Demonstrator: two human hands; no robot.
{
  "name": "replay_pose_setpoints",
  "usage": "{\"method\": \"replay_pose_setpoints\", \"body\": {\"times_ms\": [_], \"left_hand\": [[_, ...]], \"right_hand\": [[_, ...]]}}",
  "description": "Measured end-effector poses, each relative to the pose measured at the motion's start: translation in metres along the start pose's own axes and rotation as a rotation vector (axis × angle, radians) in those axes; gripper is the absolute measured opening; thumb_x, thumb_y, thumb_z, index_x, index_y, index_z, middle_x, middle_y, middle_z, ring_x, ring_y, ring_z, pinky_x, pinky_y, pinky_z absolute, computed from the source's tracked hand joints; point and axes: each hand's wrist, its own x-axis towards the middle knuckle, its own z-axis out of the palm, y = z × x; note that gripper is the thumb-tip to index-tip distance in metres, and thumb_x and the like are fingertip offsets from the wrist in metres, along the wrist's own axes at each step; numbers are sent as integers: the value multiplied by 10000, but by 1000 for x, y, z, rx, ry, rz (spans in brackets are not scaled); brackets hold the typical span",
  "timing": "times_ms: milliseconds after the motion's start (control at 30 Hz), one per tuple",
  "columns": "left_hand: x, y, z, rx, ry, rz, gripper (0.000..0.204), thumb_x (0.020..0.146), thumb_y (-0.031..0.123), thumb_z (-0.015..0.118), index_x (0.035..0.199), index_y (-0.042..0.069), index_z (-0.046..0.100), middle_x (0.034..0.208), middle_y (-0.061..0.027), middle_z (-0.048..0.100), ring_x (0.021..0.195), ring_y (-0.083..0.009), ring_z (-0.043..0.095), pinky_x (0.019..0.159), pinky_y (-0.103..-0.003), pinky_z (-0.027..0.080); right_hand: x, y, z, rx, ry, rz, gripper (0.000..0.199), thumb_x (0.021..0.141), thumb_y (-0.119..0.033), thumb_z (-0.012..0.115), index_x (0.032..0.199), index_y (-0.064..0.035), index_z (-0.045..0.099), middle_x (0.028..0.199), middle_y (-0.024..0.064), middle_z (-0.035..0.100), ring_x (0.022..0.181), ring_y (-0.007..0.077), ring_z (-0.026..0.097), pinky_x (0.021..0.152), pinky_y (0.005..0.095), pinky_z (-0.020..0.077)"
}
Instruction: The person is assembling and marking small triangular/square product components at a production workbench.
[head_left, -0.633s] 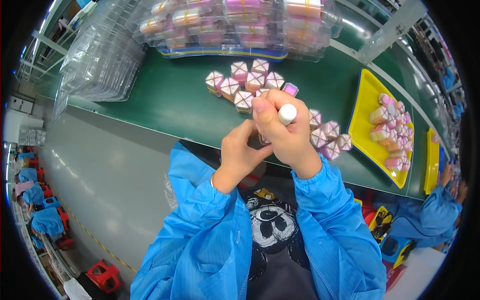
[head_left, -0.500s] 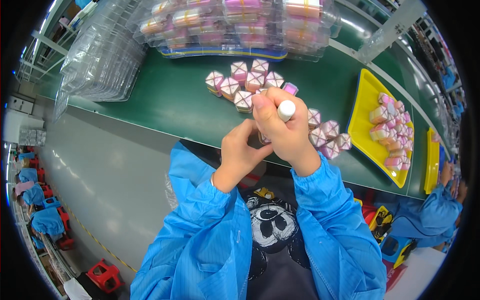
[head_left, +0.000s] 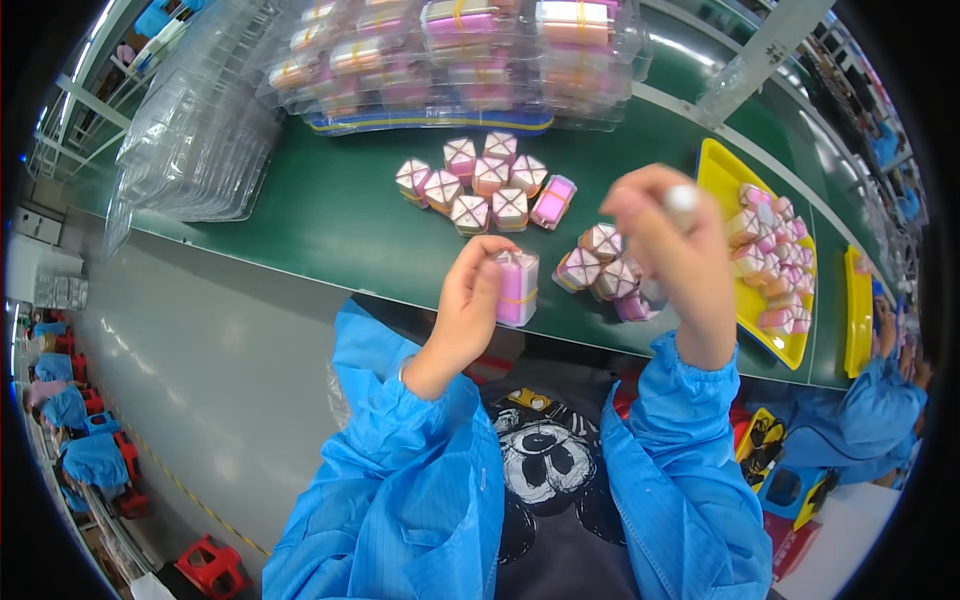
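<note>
Cupping the block [head_left: 517,290] from its nine o'clock side, the left hand [head_left: 466,312] curls partway shut, thumb and fingers against it. There it is, upright by the near edge of the green surface [head_left: 340,240]; whether it rests or hangs just clear, I can't tell. Over at two o'clock, the right hand [head_left: 672,240], blurred, is a closed fist around a white-topped stick [head_left: 682,200], its lower end unclear. More blocks [head_left: 490,178] stand near twelve o'clock.

How does this one handle? Light, I'd judge, and fairly stiff, with smooth flanks that could slip. The band [head_left: 517,300] around it looks stretchy and might shift if rubbed. Best hold: opposite long sides, clear of the crossed top, pressing gently in case the edges dent.
</note>
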Motion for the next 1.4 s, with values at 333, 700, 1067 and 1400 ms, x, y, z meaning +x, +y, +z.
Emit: {"method": "replay_pose_setpoints", "body": {"times_ms": [333, 700, 1067, 1400], "left_hand": [[27, 37, 26, 360, 31, 156, 666, 989, 644, 282, 1160, 31, 476, 990, -77, 658, 834, -148, 638, 740, -276, 470], [84, 25, 8, 1503, 47, 665, 468, 757, 370, 778, 1148, 141, 665, 1259, -87, 595, 1205, -309, 512, 1029, -461, 366], [101, 17, 27, 1892, -149, 518, 659, 711, 467, 784, 1206, 67, 612, 1349, -137, 541, 1314, -353, 437, 1117, -529, 284], [87, 37, 14, 1493, -196, 705, 621, 676, 232, 771, 1222, 6, 580, 1328, -164, 558, 1274, -340, 485, 1076, -489, 374]], "right_hand": [[-4, 1, 0, -267, -215, 223, 256, 847, -230, 751, 969, -20, 671, 731, 23, 635, 636, 108, 561, 574, 299, 462], [-13, 29, -77, -558, -73, -58, 357, 822, 68, 542, 1160, -38, 590, 1130, 111, 625, 1069, 239, 614, 917, 322, 479], [-8, 26, -74, -838, 104, -45, 288, 891, -106, 621, 1176, -76, 645, 1322, 191, 570, 1121, 351, 620, 922, 363, 497], [-31, 8, -48, -460, 83, -95, 228, 886, -49, 631, 1110, -11, 648, 1084, 111, 650, 944, 181, 616, 816, 284, 479]]}}
